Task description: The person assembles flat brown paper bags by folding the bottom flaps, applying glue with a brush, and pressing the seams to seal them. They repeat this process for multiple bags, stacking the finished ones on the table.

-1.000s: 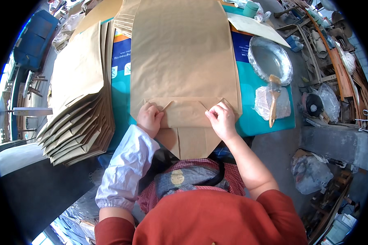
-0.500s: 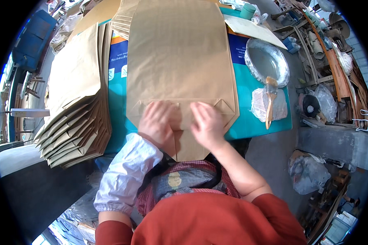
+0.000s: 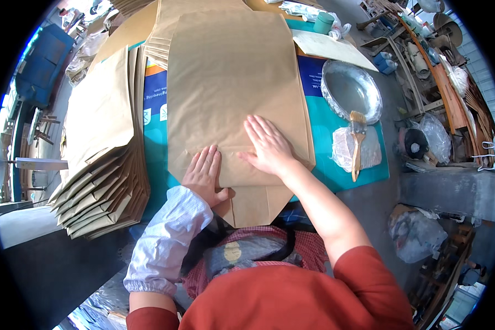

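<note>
A large brown paper bag lies flat in front of me, its near end folded into a tapered flap that hangs over the table's near edge. My left hand rests flat on the fold at the left, fingers stretched forward and thumb out to the side. Further right and a little farther away, my right hand presses flat on the paper with its fingers stretched out and the thumb apart. Neither hand grips anything. The paper directly under both palms is hidden.
A stack of folded paper bags stands at the left, its near ends fanned over the edge. At the right are a round basin and a brush lying on a plastic-wrapped block. A green cup stands behind a pale board.
Both hands have gone from curled fingers at the fold to lying flat on the paper. The right hand has moved farther away. The folded edge now lies flatter.
</note>
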The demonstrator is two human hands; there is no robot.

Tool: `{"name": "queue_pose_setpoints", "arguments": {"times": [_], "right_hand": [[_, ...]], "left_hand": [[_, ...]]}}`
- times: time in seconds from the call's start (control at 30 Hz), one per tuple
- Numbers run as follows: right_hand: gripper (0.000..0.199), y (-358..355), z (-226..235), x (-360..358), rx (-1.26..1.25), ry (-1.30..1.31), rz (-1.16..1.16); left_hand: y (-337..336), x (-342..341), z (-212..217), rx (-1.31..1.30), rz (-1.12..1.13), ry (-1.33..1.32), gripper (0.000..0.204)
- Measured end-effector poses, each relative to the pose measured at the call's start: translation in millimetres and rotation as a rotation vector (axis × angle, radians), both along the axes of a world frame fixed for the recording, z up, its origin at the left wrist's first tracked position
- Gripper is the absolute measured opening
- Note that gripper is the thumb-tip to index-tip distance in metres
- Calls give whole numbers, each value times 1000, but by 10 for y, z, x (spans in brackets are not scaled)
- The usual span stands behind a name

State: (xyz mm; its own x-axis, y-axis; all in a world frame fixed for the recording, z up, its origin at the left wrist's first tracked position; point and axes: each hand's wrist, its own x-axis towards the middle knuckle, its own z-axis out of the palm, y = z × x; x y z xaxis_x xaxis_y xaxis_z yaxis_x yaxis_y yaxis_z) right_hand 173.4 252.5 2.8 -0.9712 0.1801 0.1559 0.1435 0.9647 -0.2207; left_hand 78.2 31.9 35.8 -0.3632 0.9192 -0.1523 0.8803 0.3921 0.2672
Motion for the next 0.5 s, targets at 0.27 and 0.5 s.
{"name": "queue_pose_setpoints", "arguments": {"times": [0.27,0.5], "right_hand": [[88,-155,51,288,-49,-61,-171],[85,-7,44,-103,-51,47,-112]], "left_hand": [[-95,34,-62,39,37,47,102],[46,22,-13,-33,8,40,100]]}}
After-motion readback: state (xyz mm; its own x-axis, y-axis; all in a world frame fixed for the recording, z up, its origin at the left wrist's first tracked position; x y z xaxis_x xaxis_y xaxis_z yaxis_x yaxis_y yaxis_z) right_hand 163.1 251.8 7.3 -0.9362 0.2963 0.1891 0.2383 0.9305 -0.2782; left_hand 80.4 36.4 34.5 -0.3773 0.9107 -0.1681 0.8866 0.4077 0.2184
